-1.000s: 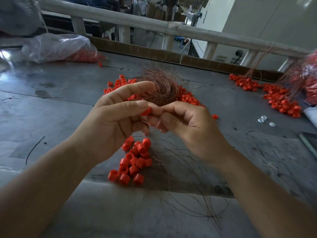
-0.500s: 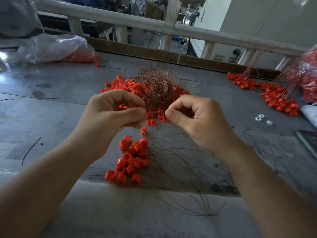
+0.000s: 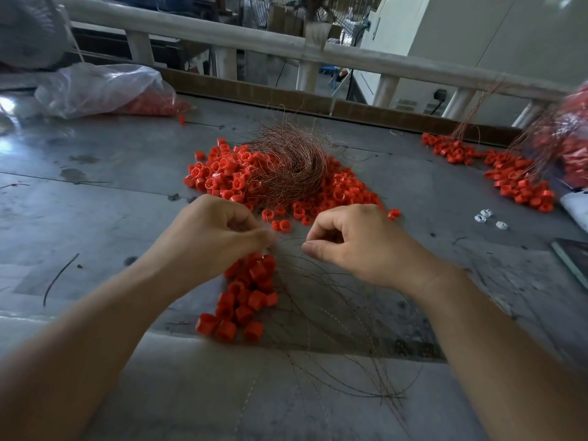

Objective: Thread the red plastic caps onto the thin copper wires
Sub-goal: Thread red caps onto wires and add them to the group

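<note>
Over the near middle of the scuffed grey metal table (image 3: 95,202), the left hand (image 3: 216,240) and the right hand (image 3: 362,249) sit slightly apart, each with fingers curled and thumb and forefinger pinching a thin copper wire (image 3: 288,240) that shows only faintly between them. Just below the left hand lies a cluster of small red plastic caps (image 3: 251,297) among loose strands; beyond the hands a tangled nest of copper wire (image 3: 289,163) rests on a wider heap of loose red caps (image 3: 219,176).

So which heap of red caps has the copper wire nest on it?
The big central heap: the tangled wire nest sits on top, unlike the small near cluster.
</note>
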{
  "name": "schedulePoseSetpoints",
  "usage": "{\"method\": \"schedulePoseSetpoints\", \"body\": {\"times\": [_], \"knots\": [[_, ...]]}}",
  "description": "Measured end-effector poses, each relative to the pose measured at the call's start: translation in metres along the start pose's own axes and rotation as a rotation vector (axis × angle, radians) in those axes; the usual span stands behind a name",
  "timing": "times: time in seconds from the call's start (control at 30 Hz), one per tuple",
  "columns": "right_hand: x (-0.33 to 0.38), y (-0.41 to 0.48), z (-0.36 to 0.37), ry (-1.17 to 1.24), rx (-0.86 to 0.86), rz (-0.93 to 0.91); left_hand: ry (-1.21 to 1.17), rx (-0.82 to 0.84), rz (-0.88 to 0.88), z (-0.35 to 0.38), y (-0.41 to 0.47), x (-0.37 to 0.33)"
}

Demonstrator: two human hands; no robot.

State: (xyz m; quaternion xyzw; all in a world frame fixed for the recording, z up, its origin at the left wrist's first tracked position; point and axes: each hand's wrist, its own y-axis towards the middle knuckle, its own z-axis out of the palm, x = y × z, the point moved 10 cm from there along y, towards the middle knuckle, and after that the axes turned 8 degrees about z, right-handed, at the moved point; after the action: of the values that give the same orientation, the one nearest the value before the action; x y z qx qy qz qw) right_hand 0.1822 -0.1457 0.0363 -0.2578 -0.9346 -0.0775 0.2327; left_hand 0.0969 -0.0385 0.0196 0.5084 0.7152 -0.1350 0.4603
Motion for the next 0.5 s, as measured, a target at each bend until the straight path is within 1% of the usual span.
{"method": "schedulePoseSetpoints", "body": {"times": [0.03,0.1,0.17,0.23,0.3,0.4,0.5], "knots": [[-0.001,0.000,0.001,-0.004,0.004,0.003,-0.004,-0.022,-0.017,-0.002,0.001,0.002],[-0.002,0.001,0.000,0.007,-0.001,0.009,0.034,-0.115,-0.044,-0.014,0.004,0.007],[-0.003,0.001,-0.004,0.024,-0.026,0.017,0.143,-0.230,-0.036,-0.029,0.007,0.008],[-0.005,0.002,-0.011,0.039,-0.071,0.035,0.274,-0.291,-0.027,-0.039,0.011,0.008],[-0.011,0.002,-0.021,0.063,-0.141,0.068,0.337,-0.296,-0.053,-0.041,0.016,0.017],[-0.019,0.001,-0.036,0.091,-0.260,0.108,0.384,-0.295,-0.044,-0.038,0.022,0.020],[-0.028,0.001,-0.048,0.124,-0.339,0.151,0.429,-0.256,-0.033,-0.029,0.027,0.025]]}}
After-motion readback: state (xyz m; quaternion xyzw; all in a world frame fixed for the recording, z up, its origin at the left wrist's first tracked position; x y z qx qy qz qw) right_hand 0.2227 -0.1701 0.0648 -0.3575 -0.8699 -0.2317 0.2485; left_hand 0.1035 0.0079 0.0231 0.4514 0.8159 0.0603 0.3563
